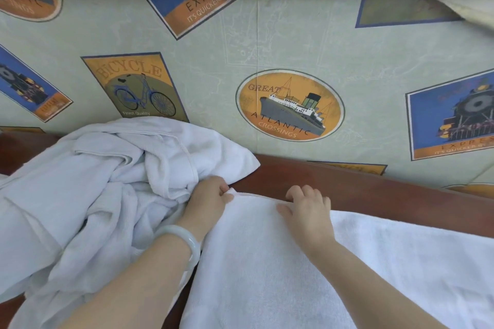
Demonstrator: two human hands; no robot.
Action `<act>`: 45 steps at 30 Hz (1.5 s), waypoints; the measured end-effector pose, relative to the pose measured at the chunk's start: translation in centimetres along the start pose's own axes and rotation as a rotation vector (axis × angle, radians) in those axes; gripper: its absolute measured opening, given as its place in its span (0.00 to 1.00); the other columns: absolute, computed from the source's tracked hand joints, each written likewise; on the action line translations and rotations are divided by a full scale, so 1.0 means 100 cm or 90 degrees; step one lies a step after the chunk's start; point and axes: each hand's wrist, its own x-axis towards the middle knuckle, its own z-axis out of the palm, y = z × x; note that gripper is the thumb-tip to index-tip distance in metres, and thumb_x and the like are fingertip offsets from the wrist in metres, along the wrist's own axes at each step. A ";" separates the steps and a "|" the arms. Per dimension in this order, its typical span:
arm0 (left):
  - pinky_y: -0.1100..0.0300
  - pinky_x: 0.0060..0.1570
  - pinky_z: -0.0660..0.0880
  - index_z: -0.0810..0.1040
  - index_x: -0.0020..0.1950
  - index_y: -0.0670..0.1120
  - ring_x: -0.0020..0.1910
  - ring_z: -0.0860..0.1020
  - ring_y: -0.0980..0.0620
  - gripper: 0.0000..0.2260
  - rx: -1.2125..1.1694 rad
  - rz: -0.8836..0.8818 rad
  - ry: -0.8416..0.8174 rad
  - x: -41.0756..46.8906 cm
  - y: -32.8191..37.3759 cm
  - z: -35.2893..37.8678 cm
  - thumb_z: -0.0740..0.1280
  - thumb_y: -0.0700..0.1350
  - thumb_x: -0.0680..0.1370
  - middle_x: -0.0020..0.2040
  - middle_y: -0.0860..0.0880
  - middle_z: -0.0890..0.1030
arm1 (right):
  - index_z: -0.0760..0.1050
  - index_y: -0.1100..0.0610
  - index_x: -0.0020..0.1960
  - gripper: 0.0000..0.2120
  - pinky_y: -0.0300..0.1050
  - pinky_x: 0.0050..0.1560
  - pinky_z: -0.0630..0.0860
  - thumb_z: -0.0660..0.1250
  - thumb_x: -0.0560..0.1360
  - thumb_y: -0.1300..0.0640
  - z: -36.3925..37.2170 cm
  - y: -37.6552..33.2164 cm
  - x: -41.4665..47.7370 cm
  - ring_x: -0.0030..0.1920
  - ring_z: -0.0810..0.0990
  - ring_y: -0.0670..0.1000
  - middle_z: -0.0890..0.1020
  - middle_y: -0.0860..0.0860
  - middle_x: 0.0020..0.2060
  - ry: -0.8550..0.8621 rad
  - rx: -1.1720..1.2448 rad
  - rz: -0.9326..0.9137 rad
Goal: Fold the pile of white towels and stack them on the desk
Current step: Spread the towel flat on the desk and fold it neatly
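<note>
We had the flat towel (267,262) spread on the desk (334,181), its long axis running left to right and its far edge lying along the desk's back rim. Our left hand (211,196) pinched the far left corner, fingers (224,190) clamped on the cloth. Our right hand (307,208) gripped the same edge, probably to pull it taut and square for folding. The unfolded pile (107,189) lay touching it on the left.
</note>
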 end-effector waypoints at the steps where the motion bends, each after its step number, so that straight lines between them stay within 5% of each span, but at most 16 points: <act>1: 0.56 0.42 0.69 0.74 0.42 0.46 0.41 0.75 0.47 0.07 0.037 0.033 0.020 0.000 -0.003 -0.001 0.70 0.38 0.77 0.36 0.50 0.76 | 0.76 0.56 0.51 0.10 0.53 0.54 0.66 0.67 0.74 0.51 0.002 0.000 -0.007 0.50 0.78 0.57 0.79 0.52 0.48 0.051 -0.012 -0.030; 5: 0.53 0.42 0.70 0.72 0.43 0.42 0.40 0.75 0.44 0.06 0.202 0.103 0.119 -0.010 -0.005 0.000 0.68 0.34 0.75 0.39 0.45 0.76 | 0.76 0.59 0.65 0.23 0.60 0.69 0.58 0.54 0.77 0.49 -0.001 0.011 -0.043 0.67 0.75 0.57 0.78 0.55 0.64 0.070 -0.038 -0.124; 9: 0.42 0.51 0.72 0.77 0.56 0.40 0.52 0.73 0.37 0.19 0.366 0.203 0.163 -0.060 0.027 0.042 0.75 0.42 0.68 0.53 0.40 0.77 | 0.69 0.57 0.72 0.29 0.62 0.71 0.51 0.45 0.82 0.42 -0.019 0.053 -0.083 0.73 0.65 0.57 0.73 0.55 0.71 0.055 -0.083 0.033; 12: 0.31 0.60 0.60 0.74 0.69 0.46 0.66 0.71 0.33 0.27 0.383 0.233 0.016 -0.104 0.038 0.090 0.53 0.61 0.80 0.68 0.40 0.75 | 0.69 0.54 0.73 0.32 0.63 0.70 0.49 0.39 0.82 0.38 -0.024 0.093 -0.108 0.73 0.63 0.59 0.73 0.53 0.71 -0.025 -0.103 0.149; 15: 0.26 0.62 0.58 0.69 0.74 0.52 0.71 0.68 0.34 0.32 0.433 0.215 -0.060 -0.104 0.022 0.105 0.41 0.65 0.81 0.74 0.43 0.69 | 0.64 0.45 0.76 0.32 0.59 0.73 0.47 0.38 0.81 0.34 -0.039 0.144 -0.127 0.76 0.57 0.50 0.66 0.47 0.76 -0.102 -0.118 0.162; 17: 0.26 0.62 0.59 0.69 0.75 0.50 0.71 0.68 0.36 0.33 0.444 0.216 -0.060 -0.096 0.019 0.099 0.40 0.65 0.81 0.75 0.43 0.68 | 0.49 0.40 0.79 0.35 0.51 0.76 0.37 0.31 0.77 0.29 -0.056 0.181 -0.133 0.79 0.42 0.44 0.49 0.41 0.79 -0.108 -0.102 0.108; 19: 0.27 0.62 0.60 0.68 0.75 0.49 0.71 0.69 0.37 0.33 0.442 0.202 -0.057 -0.091 0.017 0.098 0.40 0.64 0.81 0.74 0.43 0.69 | 0.44 0.41 0.79 0.38 0.46 0.76 0.33 0.28 0.74 0.27 -0.073 0.208 -0.134 0.78 0.37 0.42 0.42 0.39 0.78 -0.121 -0.072 0.054; 24: 0.38 0.70 0.53 0.73 0.71 0.42 0.73 0.64 0.39 0.34 0.370 0.243 0.008 -0.113 0.060 0.124 0.40 0.60 0.82 0.74 0.42 0.70 | 0.55 0.48 0.80 0.30 0.51 0.77 0.39 0.38 0.82 0.38 -0.099 0.241 -0.154 0.79 0.47 0.47 0.54 0.48 0.79 -0.078 -0.094 0.123; 28: 0.38 0.71 0.54 0.73 0.72 0.48 0.75 0.63 0.44 0.27 0.340 0.423 -0.095 -0.151 0.139 0.186 0.49 0.59 0.81 0.75 0.46 0.69 | 0.37 0.37 0.77 0.36 0.50 0.76 0.31 0.22 0.71 0.29 -0.100 0.260 -0.177 0.77 0.32 0.42 0.36 0.40 0.77 -0.120 -0.118 0.141; 33: 0.34 0.71 0.58 0.69 0.76 0.51 0.77 0.62 0.43 0.29 0.366 0.393 -0.135 -0.152 0.147 0.219 0.42 0.61 0.82 0.77 0.49 0.65 | 0.32 0.38 0.76 0.43 0.54 0.76 0.32 0.15 0.63 0.27 -0.115 0.301 -0.173 0.75 0.32 0.42 0.33 0.40 0.75 -0.084 -0.134 0.278; 40: 0.35 0.72 0.57 0.67 0.77 0.52 0.78 0.60 0.44 0.27 0.394 0.403 -0.132 -0.154 0.151 0.218 0.51 0.61 0.80 0.78 0.50 0.63 | 0.41 0.44 0.80 0.50 0.52 0.72 0.24 0.15 0.63 0.28 -0.119 0.306 -0.155 0.76 0.32 0.46 0.40 0.46 0.79 -0.127 -0.148 0.189; 45: 0.36 0.72 0.55 0.65 0.77 0.53 0.78 0.60 0.45 0.27 0.406 0.397 -0.152 -0.152 0.150 0.217 0.51 0.61 0.80 0.78 0.51 0.63 | 0.36 0.37 0.78 0.47 0.63 0.75 0.35 0.15 0.61 0.27 -0.112 0.311 -0.140 0.78 0.34 0.50 0.37 0.43 0.79 -0.143 -0.182 0.197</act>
